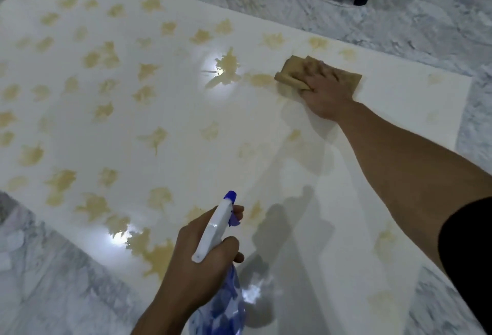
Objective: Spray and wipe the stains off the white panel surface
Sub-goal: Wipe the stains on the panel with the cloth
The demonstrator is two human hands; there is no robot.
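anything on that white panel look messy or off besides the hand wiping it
Yes: yellowish-brown stains blotch most of the white panel, densest on its left and near edge. The strip by the right hand and its cloth looks cleaner. The left hand grips a spray bottle.
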